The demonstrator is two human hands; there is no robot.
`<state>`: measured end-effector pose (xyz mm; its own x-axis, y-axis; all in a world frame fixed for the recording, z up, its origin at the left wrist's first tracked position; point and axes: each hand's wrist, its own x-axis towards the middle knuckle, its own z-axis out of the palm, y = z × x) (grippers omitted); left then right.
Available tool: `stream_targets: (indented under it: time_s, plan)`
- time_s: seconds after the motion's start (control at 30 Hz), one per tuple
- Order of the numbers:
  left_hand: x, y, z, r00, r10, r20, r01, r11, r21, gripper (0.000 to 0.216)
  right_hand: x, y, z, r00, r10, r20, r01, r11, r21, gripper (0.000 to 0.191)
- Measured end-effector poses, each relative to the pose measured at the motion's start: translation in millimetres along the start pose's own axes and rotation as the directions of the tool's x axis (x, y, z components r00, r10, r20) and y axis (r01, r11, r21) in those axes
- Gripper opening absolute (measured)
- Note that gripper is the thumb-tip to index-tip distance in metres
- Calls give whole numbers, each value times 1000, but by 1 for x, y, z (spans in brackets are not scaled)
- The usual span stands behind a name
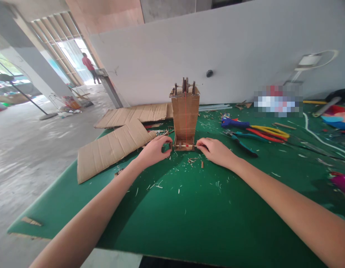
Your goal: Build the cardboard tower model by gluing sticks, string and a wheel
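An upright cardboard structure (179, 115) stands on the green table between my hands. A red string (186, 119) runs down its front, and upright cardboard pieces (185, 85) sit on its top. Across its base lies a thin wooden stick (190, 146). My right hand (215, 149) pinches the stick's right end between thumb and fingertips. To the left of the base, my left hand (155, 150) is curled around a small dark cardboard piece (170, 146), seen edge-on. Whether that piece touches the stick's left end cannot be made out.
Flat cardboard sheets (111, 149) lie left of the structure. Teal-handled pliers (242, 143) and a blue tool with red and yellow handles (236, 123) are at right, near a white cable (314, 132). Scraps litter the table (172, 223). A person (89, 65) stands far off.
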<state>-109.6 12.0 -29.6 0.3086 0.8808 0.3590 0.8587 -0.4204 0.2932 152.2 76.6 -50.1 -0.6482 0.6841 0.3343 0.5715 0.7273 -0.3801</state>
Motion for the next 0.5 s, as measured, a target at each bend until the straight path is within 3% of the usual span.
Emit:
stream_targets:
  time_s: [0.5]
  plan:
    - [0,-2,1,1000,-26,11,26,1000,5,31,0,1,1,1000,1,9,-1,1000,5,18]
